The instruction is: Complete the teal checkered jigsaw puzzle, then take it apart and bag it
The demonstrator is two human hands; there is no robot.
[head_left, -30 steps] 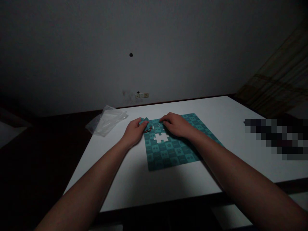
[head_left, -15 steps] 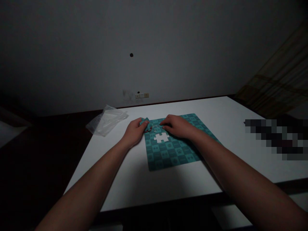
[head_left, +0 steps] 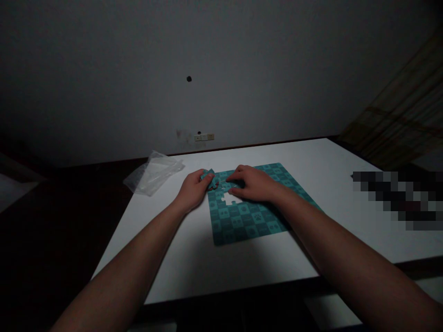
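Observation:
A teal checkered jigsaw puzzle (head_left: 242, 221) with paw prints lies flat on the white table. White surface shows through a piece-shaped gap (head_left: 230, 199) left of its middle. At the puzzle's far left corner, my left hand (head_left: 192, 190) is closed around puzzle pieces (head_left: 212, 180); how many is unclear. My right hand (head_left: 252, 183) rests over the far part of the puzzle, palm down. Its thumb and index finger are spread apart, with the thumb tip at the gap's far edge. I see nothing held between them, and the other fingers are partly hidden.
A clear plastic bag (head_left: 155, 173) lies over the table's far left edge. The white table (head_left: 187, 276) ends at a wall (head_left: 263, 92) with sockets. To the right is a blurred-out dark patch (head_left: 398, 196), and a curtain (head_left: 398, 101) hangs behind it.
My right hand has shifted a little left and nearer, and its thumb and index finger have spread. It now covers part of the gap. My left hand has stayed put with the pieces.

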